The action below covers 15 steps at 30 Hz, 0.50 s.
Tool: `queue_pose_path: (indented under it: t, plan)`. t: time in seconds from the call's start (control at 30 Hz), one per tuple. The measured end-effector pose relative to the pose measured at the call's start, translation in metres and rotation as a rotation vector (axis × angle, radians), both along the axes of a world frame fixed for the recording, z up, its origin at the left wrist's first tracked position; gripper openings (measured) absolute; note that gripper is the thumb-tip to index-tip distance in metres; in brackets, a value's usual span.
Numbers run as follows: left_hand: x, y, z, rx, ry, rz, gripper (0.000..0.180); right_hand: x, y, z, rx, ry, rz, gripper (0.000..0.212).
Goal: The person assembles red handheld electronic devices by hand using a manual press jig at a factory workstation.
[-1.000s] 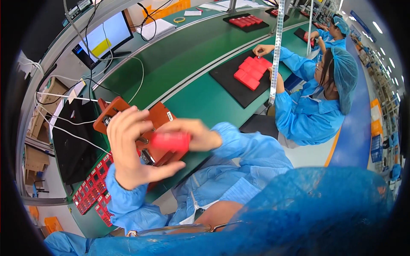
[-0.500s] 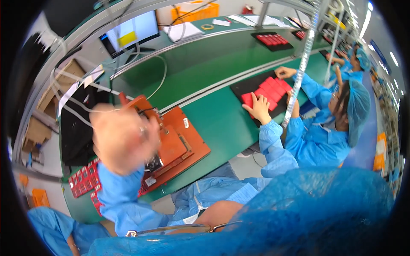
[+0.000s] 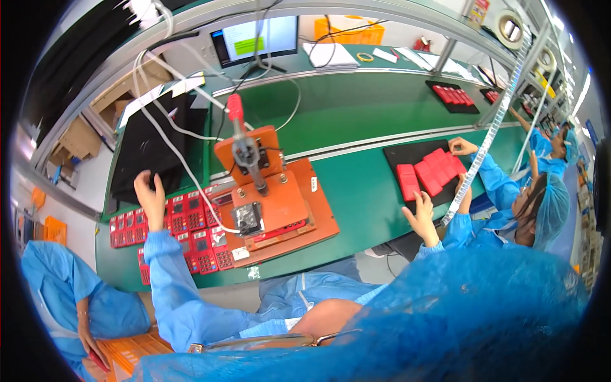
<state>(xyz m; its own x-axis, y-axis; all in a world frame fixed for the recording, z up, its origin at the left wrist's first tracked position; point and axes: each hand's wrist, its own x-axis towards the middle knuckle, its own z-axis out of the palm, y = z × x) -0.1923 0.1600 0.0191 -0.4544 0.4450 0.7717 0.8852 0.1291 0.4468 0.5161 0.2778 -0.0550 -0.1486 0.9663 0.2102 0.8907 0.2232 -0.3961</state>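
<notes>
My left hand (image 3: 151, 198) is raised over the left end of the green bench, fingers apart and holding nothing. Under and beside it lie several red keypad devices (image 3: 184, 213) with small dark screens, partly hidden by my hand and sleeve. To their right stands an orange toggle-clamp press (image 3: 283, 207) with an upright red-handled lever (image 3: 237, 111); a small black part with a cable (image 3: 248, 218) sits at its front left. My right hand (image 3: 422, 219), open, is at the near edge of a black mat (image 3: 398, 155), close to a red flat block (image 3: 408, 183) standing apart from other red blocks (image 3: 439, 170).
A co-worker's hand (image 3: 463, 146) is at the mat's far side. A silvery tube (image 3: 487, 162) slants down beside my right hand. White cables (image 3: 168, 153) loop over the bench's left. A monitor (image 3: 254, 43) and another mat of red pieces (image 3: 453, 95) stand farther back.
My left hand has left the clamp press and is over the keypad devices. My right hand has drawn back from the red blocks. The whole view has shifted.
</notes>
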Motion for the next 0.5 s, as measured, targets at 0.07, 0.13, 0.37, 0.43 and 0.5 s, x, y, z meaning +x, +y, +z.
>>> queue_pose_path:
  t: [0.07, 0.13, 0.37, 0.43, 0.5]
  plan:
    - [-0.021, 0.047, 0.005, -0.067, 0.190, 0.079, 0.041, -0.014, 0.012, 0.007, 0.119, 0.123, 0.033, 0.063]
    - [-0.030, 0.097, 0.014, -0.169, 0.401, 0.208, 0.064, -0.060, 0.024, 0.035, 0.221, 0.139, 0.160, 0.057]
    - [-0.064, 0.160, 0.059, -0.858, -0.164, 0.390, 0.059, -0.157, -0.019, 0.091, 0.057, 0.150, 0.621, 0.062]
    - [-0.065, 0.163, 0.084, -1.026, -0.160, 0.337, 0.054, -0.138, -0.034, 0.086, 0.033, 0.228, 0.545, 0.059]
    - [-0.090, 0.141, 0.064, -1.130, -0.099, 0.411, 0.046, -0.108, -0.041, 0.063, 0.058, 0.210, 0.481, 0.053]
